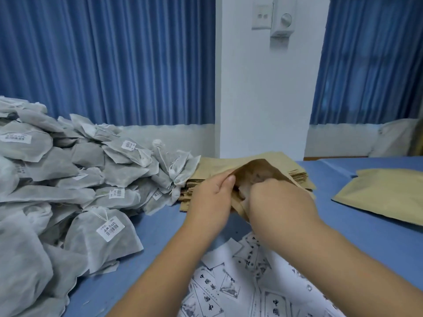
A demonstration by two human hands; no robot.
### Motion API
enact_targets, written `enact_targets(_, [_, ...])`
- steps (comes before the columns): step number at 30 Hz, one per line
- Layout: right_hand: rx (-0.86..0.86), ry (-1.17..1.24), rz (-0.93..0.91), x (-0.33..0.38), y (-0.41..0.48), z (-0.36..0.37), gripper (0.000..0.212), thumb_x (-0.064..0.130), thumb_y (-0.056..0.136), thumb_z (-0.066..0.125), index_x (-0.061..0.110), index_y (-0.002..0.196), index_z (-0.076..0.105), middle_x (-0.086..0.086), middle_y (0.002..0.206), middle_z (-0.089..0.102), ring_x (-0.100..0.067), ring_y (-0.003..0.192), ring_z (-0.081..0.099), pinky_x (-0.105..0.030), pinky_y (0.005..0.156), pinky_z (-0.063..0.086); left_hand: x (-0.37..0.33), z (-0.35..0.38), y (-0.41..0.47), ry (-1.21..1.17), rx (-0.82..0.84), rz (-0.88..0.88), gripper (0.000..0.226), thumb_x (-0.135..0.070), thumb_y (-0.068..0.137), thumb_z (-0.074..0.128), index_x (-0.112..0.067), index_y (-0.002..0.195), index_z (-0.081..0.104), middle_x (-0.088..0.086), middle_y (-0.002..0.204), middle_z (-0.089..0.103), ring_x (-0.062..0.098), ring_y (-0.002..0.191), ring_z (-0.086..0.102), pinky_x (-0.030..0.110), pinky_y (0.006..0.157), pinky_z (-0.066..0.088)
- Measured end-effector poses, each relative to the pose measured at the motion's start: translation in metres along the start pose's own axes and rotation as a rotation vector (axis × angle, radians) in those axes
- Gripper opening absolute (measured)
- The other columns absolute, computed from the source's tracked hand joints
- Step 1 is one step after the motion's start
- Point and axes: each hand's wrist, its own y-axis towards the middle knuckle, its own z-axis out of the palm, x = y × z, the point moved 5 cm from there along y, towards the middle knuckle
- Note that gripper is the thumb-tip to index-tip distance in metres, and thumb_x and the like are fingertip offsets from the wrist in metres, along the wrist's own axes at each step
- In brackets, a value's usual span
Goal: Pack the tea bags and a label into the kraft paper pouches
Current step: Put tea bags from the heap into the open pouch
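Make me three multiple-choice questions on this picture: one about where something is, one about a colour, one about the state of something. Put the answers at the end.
1. Where does the heap of tea bags lie?
A) on the person's left
B) on the person's right
C) on the floor

2. What colour is the table cover?
A) red
B) blue
C) green

3. What state is the pouch in the hands in?
A) sealed flat
B) held open at its mouth
C) torn in half

Answers:
1 A: the heap fills the left side of the table.
2 B: blue cloth shows between the things lying on it.
3 B: the left hand pinches one lip of the pouch and the right hand reaches into the gaping mouth.
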Motion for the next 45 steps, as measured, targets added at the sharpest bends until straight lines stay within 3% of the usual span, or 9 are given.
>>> enact_targets(4, [0.034, -0.083, 0.060, -0.013, -0.004, 0.005, 0.027, 0.003, 0.080, 0.054, 0.017, 0.067, 0.036, -0.001, 0.071, 0.030, -0.016, 0.058, 0.033, -0.026, 0.044, 0.019, -0.008, 0.009, -0.007, 0.064, 0.013, 0.044, 0.030, -0.020, 0.100, 0.047, -0.024, 0.121, 0.068, -0.003, 0.112, 0.071, 0.015, 0.108, 0.063, 0.039, 0.098, 0.049])
enact_targets(8, [0.029, -0.131, 0.070, -0.025, 0.002, 0.011, 0.023, 0.002, 0.084, 0.054, 0.009, 0.106, 0.059, -0.004, 0.071, 0.023, -0.019, 0.063, 0.034, -0.028, 0.043, 0.021, -0.008, 0.016, -0.010, 0.122, 0.039, 0.037, 0.031, -0.024, 0.100, 0.046, -0.019, 0.124, 0.066, 0.002, 0.119, 0.068, 0.016, 0.115, 0.059, 0.033, 0.102, 0.045])
enact_targets(17, [-0.456, 0.186, -0.001, -0.032, -0.016, -0.005, 0.007, 0.014, 0.083, 0.060, 0.010, 0.078, 0.057, -0.001, 0.088, 0.028, -0.011, 0.047, 0.023, -0.023, 0.043, 0.010, -0.017, 0.027, -0.017, 0.041, 0.029, 0.081, 0.029, -0.021, 0.098, 0.048, -0.022, 0.119, 0.069, 0.002, 0.108, 0.071, 0.015, 0.101, 0.064, 0.042, 0.094, 0.052])
enact_targets(22, [-0.306, 0.169, -0.024, -0.026, 0.000, 0.013, 0.021, 0.022, 0.097, 0.045, 0.013, 0.113, 0.056, -0.005, 0.105, 0.040, -0.025, 0.077, 0.053, -0.033, 0.060, 0.045, -0.023, 0.024, -0.018, 0.026, -0.030, 0.143, 0.032, -0.018, 0.098, 0.051, -0.022, 0.127, 0.063, -0.011, 0.123, 0.065, -0.005, 0.110, 0.057, 0.016, 0.099, 0.042])
enact_targets(27, [-0.331, 0.303, -0.046, -0.034, 0.003, 0.005, 0.013, 0.023, 0.097, 0.040, 0.016, 0.087, 0.044, -0.004, 0.084, 0.053, -0.028, 0.079, 0.056, -0.033, 0.061, 0.038, -0.025, 0.023, -0.017, 0.034, -0.026, 0.180, 0.034, -0.018, 0.099, 0.048, -0.023, 0.130, 0.061, -0.011, 0.128, 0.062, -0.002, 0.117, 0.055, 0.020, 0.102, 0.042])
enact_targets(33, [-0.209, 0.383, -0.070, -0.025, 0.006, 0.013, 0.008, 0.013, 0.095, 0.044, 0.017, 0.095, 0.036, -0.009, 0.081, 0.059, -0.028, 0.068, 0.056, -0.034, 0.055, 0.039, -0.025, 0.018, -0.017, 0.002, -0.073, 0.195, 0.033, -0.016, 0.098, 0.050, -0.025, 0.128, 0.062, -0.010, 0.128, 0.063, -0.001, 0.116, 0.055, 0.020, 0.102, 0.041])
enact_targets(37, [-0.181, 0.380, -0.138, -0.023, 0.013, 0.012, 0.012, 0.015, 0.097, 0.042, 0.016, 0.091, 0.052, -0.004, 0.083, 0.059, -0.023, 0.073, 0.053, -0.032, 0.060, 0.038, -0.021, 0.017, -0.015, -0.015, -0.067, 0.150, 0.031, -0.019, 0.099, 0.050, -0.025, 0.126, 0.065, -0.008, 0.122, 0.067, 0.005, 0.114, 0.059, 0.034, 0.101, 0.047])
enact_targets(42, [-0.030, 0.196, -0.088, -0.025, 0.043, 0.012, 0.011, 0.012, 0.093, 0.046, 0.022, 0.093, 0.050, 0.008, 0.070, 0.042, -0.010, 0.061, 0.043, -0.020, 0.050, 0.025, -0.025, 0.018, -0.016, -0.008, -0.059, 0.184, 0.034, -0.028, 0.094, 0.048, -0.024, 0.120, 0.068, -0.004, 0.111, 0.071, 0.013, 0.106, 0.063, 0.039, 0.093, 0.052])
enact_targets(45, [0.079, 0.158, -0.118, -0.025, 0.055, 0.016, 0.016, 0.010, 0.096, 0.041, 0.013, 0.097, 0.057, 0.003, 0.084, 0.049, -0.017, 0.074, 0.046, -0.025, 0.069, 0.032, -0.027, 0.019, -0.016, 0.044, -0.051, 0.241, 0.038, -0.033, 0.089, 0.043, -0.024, 0.112, 0.072, -0.013, 0.089, 0.070, 0.003, 0.089, 0.061, 0.021, 0.086, 0.050])
